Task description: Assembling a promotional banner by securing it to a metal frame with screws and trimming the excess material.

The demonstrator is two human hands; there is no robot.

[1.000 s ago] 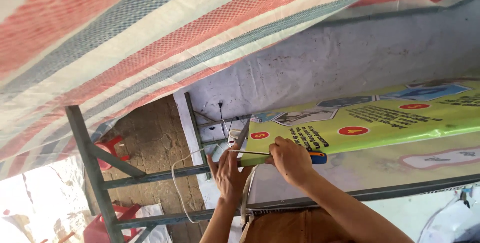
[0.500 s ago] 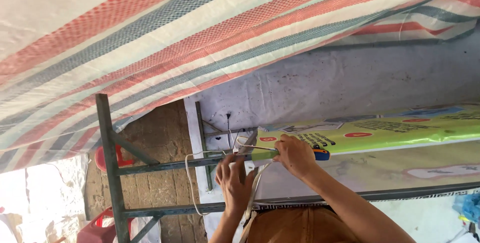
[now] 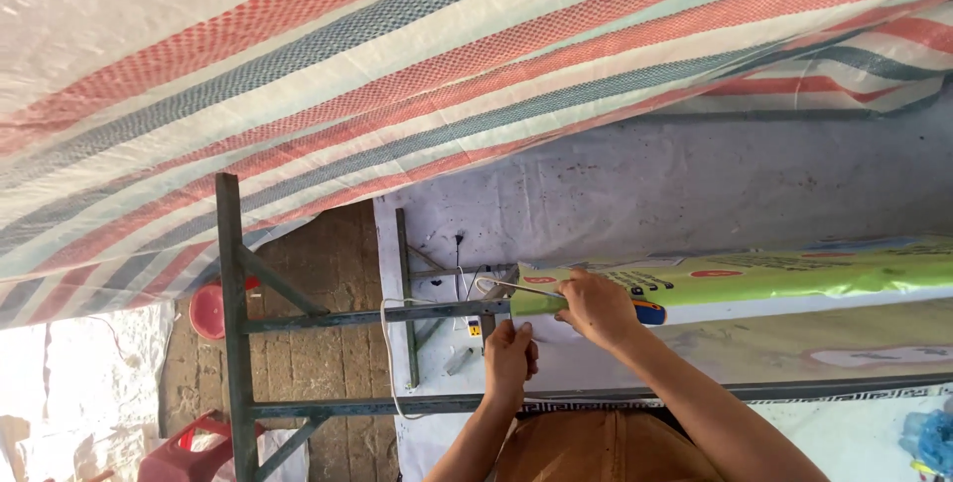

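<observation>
Grey-green steel angle frame (image 3: 230, 323) at far left, upright post with crossbars and diagonal braces; a red plastic basin (image 3: 210, 311) hangs behind it against brick. Striped woven tarp (image 3: 397, 75), red, grey and cream, covers everything above.

White cord (image 3: 389, 353) loops down from the upper crossbar (image 3: 357, 316), near its right end. Just right of that, thin wires drop to a small white fitting (image 3: 475, 328) at the bar's end.

Left hand (image 3: 510, 356) is raised below that end of the bar, fingers curled; what it pinches, if anything, cannot be told, the grip is hidden.

Right hand (image 3: 596, 307) is closed over the left end of the green printed banner roll (image 3: 735, 278), where a thin wire loop (image 3: 501, 288) meets the roll. Roll runs from the bar's end to the right edge of view, lying along the grey sheet (image 3: 675, 184).

Judgement: fastening goes best with the roll pressed hard against the bar's end, wire kept taut, clear of the fitting.
</observation>
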